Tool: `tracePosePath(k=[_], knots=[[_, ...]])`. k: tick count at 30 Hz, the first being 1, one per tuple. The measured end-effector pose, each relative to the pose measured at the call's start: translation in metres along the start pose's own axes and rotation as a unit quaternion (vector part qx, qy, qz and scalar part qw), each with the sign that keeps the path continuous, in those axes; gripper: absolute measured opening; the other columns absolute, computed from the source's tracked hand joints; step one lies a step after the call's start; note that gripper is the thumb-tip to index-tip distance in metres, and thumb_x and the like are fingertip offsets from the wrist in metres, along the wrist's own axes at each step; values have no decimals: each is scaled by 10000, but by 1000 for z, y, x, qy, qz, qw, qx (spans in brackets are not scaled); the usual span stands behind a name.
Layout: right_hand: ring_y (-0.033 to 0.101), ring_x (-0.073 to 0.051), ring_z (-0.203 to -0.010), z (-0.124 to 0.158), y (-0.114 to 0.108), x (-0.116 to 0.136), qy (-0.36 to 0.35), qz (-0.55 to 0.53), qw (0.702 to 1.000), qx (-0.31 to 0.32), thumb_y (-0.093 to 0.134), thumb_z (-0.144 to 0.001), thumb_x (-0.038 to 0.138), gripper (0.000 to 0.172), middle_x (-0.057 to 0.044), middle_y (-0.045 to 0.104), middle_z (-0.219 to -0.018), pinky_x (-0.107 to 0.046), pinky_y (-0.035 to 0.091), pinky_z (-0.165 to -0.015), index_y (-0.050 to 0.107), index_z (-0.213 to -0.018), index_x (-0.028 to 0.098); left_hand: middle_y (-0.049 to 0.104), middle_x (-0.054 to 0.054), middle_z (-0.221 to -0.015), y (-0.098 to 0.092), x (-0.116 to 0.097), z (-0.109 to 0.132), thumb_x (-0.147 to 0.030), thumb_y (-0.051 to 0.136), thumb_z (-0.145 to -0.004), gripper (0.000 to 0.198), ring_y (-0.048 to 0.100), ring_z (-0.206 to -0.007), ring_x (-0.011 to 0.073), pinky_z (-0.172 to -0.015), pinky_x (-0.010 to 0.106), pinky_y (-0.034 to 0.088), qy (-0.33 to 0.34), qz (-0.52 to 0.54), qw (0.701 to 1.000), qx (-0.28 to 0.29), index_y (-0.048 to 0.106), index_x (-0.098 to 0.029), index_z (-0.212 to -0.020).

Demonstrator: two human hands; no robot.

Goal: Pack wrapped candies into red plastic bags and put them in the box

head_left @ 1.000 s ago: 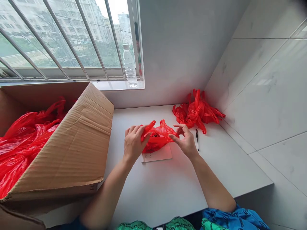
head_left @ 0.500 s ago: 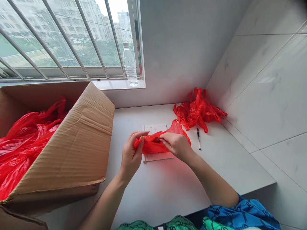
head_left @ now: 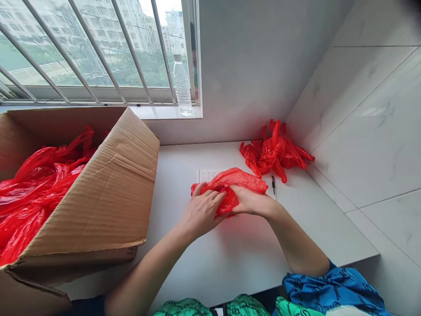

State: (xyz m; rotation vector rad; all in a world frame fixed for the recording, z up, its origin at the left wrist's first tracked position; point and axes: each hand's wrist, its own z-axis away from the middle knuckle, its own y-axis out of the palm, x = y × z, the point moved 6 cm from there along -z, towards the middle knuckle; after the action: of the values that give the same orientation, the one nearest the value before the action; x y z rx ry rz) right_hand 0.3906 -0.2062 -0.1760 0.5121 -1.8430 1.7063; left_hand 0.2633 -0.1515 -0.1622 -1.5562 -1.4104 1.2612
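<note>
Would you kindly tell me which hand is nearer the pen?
Right: the right hand is just left of the pen; the left hand is farther left.

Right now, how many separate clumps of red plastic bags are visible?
3: one pile in the cardboard box, one bundle in the left hand and right hand, one heap on the white table by the wall. More may hide inside the box.

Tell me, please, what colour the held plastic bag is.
The plastic bag is red, seen best in the head view.
</note>
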Motion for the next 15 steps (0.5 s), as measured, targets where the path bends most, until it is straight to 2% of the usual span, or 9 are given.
tracePosePath(k=[3,5,7,9,11,13,15], knots=[[650,-239,-771,-4,-4,-9,2,38,999,-18,775,-715,427,371,-24,697,-865,-335,518,-605,686,-1054,307,718,23,-779,22,29,-3,-536,548,-920,354,657,-728,207,-1103,520,298,-95,-35,995,2,667,-256,-1103],[632,-232,-691,-5,-6,-25,40,73,995,-47,734,-756,491,240,-16,672,-726,-335,498,-578,707,-896,298,651,-6,-625,27,43,-2,-533,482,-957,340,622,-658,187,-1092,519,298,-125,-42,991,-15,687,-264,-926],[594,-216,-587,-5,-4,-44,83,106,988,-75,648,-828,534,290,-12,600,-572,-336,478,-548,672,-710,271,569,-15,-521,28,50,0,-446,400,-1005,411,606,-654,179,-1091,507,297,-139,-51,989,-31,651,-252,-743],[571,-211,-549,-7,2,-56,102,131,981,-101,568,-894,478,371,-18,540,-505,-351,479,-562,614,-607,246,496,-17,-456,28,51,2,-342,381,-1007,424,590,-643,183,-1091,502,306,-145,-73,986,-34,597,-239,-656],[601,-233,-612,-8,11,-57,89,152,976,-127,580,-872,337,263,-43,581,-576,-376,494,-614,616,-635,228,455,-22,-433,29,49,5,-259,439,-956,324,574,-638,194,-1098,515,309,-141,-89,986,-22,575,-237,-663],[639,-257,-729,-8,19,-49,53,160,977,-134,620,-794,225,45,-64,656,-743,-380,509,-665,661,-774,226,466,-24,-455,29,45,11,-212,521,-874,178,566,-658,207,-1115,551,285,-124,-82,989,-6,571,-242,-705],[649,-254,-810,-6,27,-39,8,138,984,-113,642,-755,199,217,-54,686,-890,-357,515,-681,671,-962,257,503,-24,-504,27,40,19,-201,579,-814,91,573,-707,219,-1140,594,231,-106,-65,992,4,565,-246,-737]])
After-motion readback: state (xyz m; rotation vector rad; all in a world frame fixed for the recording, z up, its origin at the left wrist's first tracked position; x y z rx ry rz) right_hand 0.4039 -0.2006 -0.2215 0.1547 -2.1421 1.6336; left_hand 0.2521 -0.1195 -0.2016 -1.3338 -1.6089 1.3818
